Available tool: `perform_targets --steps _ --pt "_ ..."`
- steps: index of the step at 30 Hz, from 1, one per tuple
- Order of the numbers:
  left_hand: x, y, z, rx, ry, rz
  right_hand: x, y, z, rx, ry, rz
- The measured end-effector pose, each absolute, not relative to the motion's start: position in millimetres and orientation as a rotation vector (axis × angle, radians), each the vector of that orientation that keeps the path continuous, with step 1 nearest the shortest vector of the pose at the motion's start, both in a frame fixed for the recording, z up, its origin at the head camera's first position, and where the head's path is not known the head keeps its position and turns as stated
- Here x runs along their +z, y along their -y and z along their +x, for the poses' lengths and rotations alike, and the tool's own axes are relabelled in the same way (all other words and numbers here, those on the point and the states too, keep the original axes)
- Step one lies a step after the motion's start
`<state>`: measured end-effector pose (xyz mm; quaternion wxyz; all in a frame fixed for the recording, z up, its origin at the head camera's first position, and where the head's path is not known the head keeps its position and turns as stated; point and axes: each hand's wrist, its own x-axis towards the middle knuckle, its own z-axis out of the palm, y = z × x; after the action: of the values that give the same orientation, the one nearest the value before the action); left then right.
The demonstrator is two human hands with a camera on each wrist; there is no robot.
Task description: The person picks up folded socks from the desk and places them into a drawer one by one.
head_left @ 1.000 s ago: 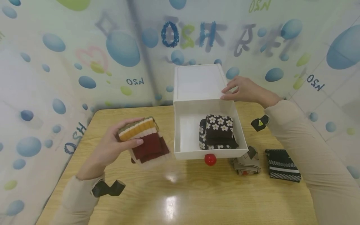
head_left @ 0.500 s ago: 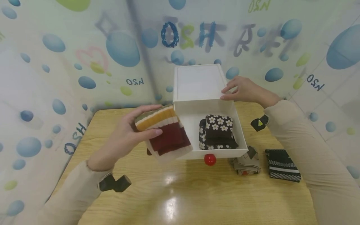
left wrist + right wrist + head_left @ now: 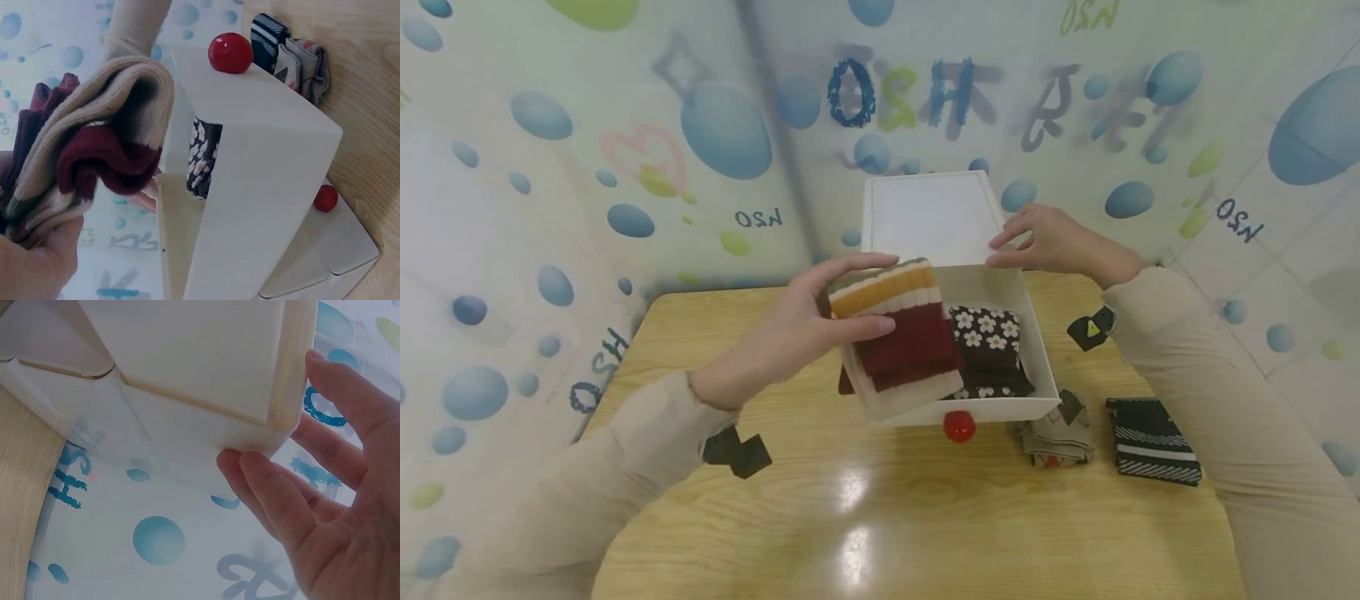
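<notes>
A folded pair of ribbed socks (image 3: 910, 342), maroon with cream, mustard and olive bands, is in my left hand (image 3: 820, 321). The thumb presses the front and the fingers lie behind. They hang over the left part of a pulled-out white drawer (image 3: 1000, 410) with a red knob (image 3: 959, 426). Inside that drawer, on the right, lie black socks with white daisies (image 3: 988, 329), partly hidden by the held pair. Fingertips of my right hand (image 3: 1048, 237) rest on the near right corner of the white drawer unit (image 3: 932, 217); the right wrist view shows thumb and fingers on different faces.
Right of the drawer, folded grey-beige socks (image 3: 1056, 433) and black-and-white striped socks (image 3: 1153, 442) lie on the wooden table (image 3: 760, 517). In the left wrist view, a lower drawer with a second red knob (image 3: 325, 199) sits beneath. A patterned curtain (image 3: 715, 225) hangs behind.
My left hand has carried the maroon socks rightward and slightly up, from beside the drawer to over its left part. The right hand stays at the unit's corner.
</notes>
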<state>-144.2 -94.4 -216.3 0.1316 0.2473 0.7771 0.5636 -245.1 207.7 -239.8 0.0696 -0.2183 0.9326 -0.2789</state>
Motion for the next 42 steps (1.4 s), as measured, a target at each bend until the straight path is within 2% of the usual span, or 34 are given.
perform_targets --steps 8,22,42 --pt "-220 84 -162 1.696 -2.108 0.617 -240 -208 -246 -0.825 -2.814 -0.68" --pt "-224 67 -193 1.427 -2.321 0.681 -239 -209 -245 -0.813 -2.816 -0.664" --pt "-248 61 -201 1.367 -2.161 0.582 -241 -209 -245 -0.82 -2.81 -0.676"
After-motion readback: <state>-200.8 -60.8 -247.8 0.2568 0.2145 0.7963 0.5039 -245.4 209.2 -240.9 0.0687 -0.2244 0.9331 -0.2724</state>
